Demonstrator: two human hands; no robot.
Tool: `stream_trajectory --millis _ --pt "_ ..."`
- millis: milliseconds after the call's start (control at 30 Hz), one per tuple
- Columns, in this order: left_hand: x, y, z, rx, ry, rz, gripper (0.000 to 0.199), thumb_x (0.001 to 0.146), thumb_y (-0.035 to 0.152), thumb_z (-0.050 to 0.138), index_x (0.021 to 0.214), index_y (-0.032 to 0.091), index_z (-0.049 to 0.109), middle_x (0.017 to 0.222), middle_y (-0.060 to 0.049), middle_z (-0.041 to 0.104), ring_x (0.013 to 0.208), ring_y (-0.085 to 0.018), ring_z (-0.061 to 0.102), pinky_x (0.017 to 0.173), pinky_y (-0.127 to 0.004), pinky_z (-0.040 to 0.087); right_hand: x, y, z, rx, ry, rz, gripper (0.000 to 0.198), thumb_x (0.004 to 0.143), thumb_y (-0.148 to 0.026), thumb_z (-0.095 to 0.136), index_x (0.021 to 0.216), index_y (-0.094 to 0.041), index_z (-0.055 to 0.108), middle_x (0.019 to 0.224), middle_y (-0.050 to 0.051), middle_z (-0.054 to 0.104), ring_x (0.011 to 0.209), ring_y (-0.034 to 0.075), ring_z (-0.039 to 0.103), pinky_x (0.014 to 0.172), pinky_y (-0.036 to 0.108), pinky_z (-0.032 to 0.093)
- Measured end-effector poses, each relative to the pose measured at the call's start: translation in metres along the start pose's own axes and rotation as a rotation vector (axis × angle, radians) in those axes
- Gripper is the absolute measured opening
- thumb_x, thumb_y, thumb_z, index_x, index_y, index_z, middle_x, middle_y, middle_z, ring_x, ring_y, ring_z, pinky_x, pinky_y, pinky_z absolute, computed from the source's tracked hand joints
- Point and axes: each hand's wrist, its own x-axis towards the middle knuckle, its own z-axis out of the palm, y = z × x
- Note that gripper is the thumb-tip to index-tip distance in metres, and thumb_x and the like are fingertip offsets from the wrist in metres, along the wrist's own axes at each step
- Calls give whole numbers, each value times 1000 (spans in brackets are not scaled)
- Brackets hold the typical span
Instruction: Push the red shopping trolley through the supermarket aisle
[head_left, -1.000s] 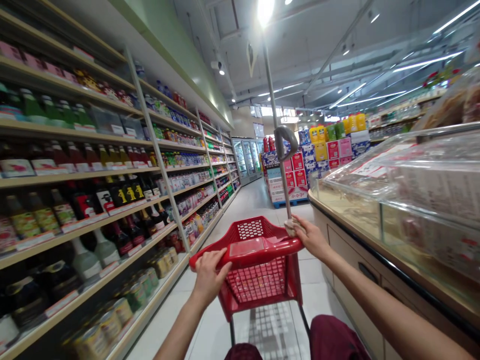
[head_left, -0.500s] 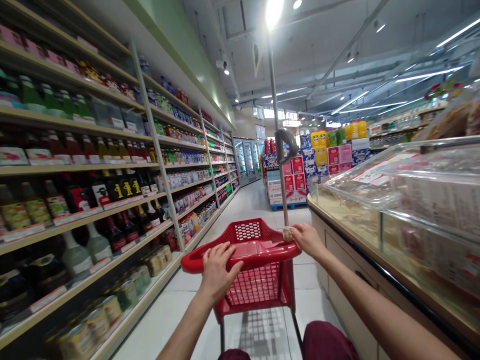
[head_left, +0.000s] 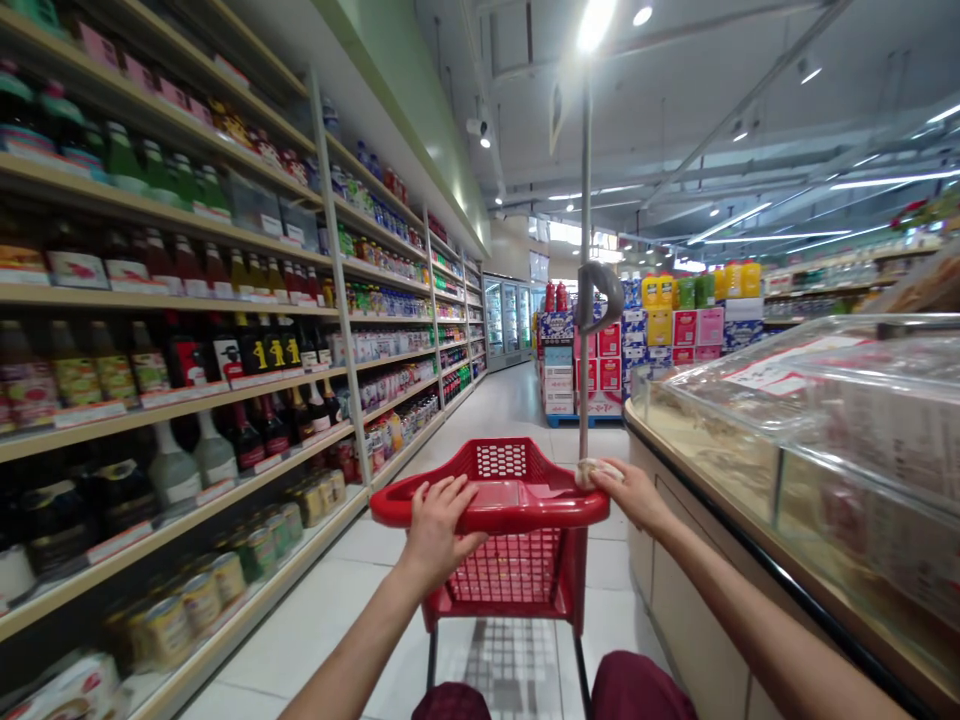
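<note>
A red plastic shopping cart (head_left: 504,590) stands straight ahead of me, with a mesh basket and a loop-shaped handle (head_left: 551,512). My left hand (head_left: 442,520) lies over the left part of that handle, its fingers bent over the bar and the thumb on the near side. At the handle's right end, my right hand (head_left: 634,495) pinches a crumpled whitish cloth (head_left: 596,472) against the cart's corner; I cannot tell whether it is fabric or paper. A tall grey pole (head_left: 586,190) rises right behind the cloth, with a grey D-shaped grip (head_left: 598,298) partway up.
Shelves of bottles and cans (head_left: 187,375) line the left side. A glass-sided display counter (head_left: 780,470) runs close along the right. Stacked cartons on a blue pallet (head_left: 581,420) stand ahead, with glass-door fridges (head_left: 506,315) farther back. White floor tiles (head_left: 337,610) stretch between.
The view has shifted left, so shelves and pole appear farther right. My right hand stays at the handle's right end, and more of the cloth shows. My left hand keeps its place on the handle.
</note>
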Motion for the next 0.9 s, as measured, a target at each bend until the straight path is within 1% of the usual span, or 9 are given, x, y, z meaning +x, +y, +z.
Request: stream_trajectory --millis 100,200,300,367,467,567,733,833,900 --pt "0 -1 1 -5 -4 -7 55 62 39 63 113 27 50 123 -7 52 112 -27 43 97 -53 22 5 2 -5 -93 65 -37 34 69 -45 45 66 -17 64 83 8 66 77 22 60 75 36 45" --pt "1 -1 1 -3 -15 -15 55 61 40 64 113 27 51 123 -6 51 113 -27 43 97 -52 22 -6 2 3 40 149 -56 33 70 -42 45 83 -19 65 90 7 65 85 22 60 76 36 46" --pt "3 -1 2 -1 -17 -21 55 61 41 65 113 27 51 124 -6 51 113 -26 42 98 -51 22 -22 0 17 230 109 63 42 74 -44 43 104 -19 59 70 3 64 66 20 61 57 33 50" --pt "3 -2 2 3 -17 -30 56 61 41 65 113 26 51 124 -6 51 113 -26 43 98 -51 23 -30 -3 24 282 87 101 44 76 -45 42 107 -17 57 64 2 62 61 19 61 51 31 49" --pt "3 -7 1 6 -24 -26 57 60 41 65 113 27 51 124 -6 51 113 -26 42 97 -51 23 -38 -7 31 211 192 -24 38 78 -42 43 103 -18 58 87 6 63 86 22 59 68 34 50" --pt "2 -14 0 5 -46 -4 57 61 41 65 114 28 50 124 -6 50 114 -26 42 98 -52 22 -48 -22 39 56 316 -217 31 82 -34 40 104 -21 57 108 8 55 104 23 49 86 40 42" --pt "5 -9 0 1 -59 5 55 62 39 65 114 28 50 125 -5 50 114 -26 42 98 -51 22 -58 -85 69 -146 154 -534 29 82 -17 39 103 -24 58 111 7 54 104 21 46 91 39 38" --pt "8 7 4 -5 -46 -12 56 61 38 66 113 26 51 124 -6 50 113 -26 42 98 -51 22 -50 -100 76 -209 131 -537 30 80 -15 41 104 -21 58 113 9 53 105 21 46 90 37 39" --pt "9 18 6 -15 -37 -21 55 61 38 66 112 25 52 124 -6 51 113 -26 42 98 -52 21 -42 -85 64 -277 133 -498 29 79 -15 42 103 -21 59 112 8 54 104 21 47 88 37 40"
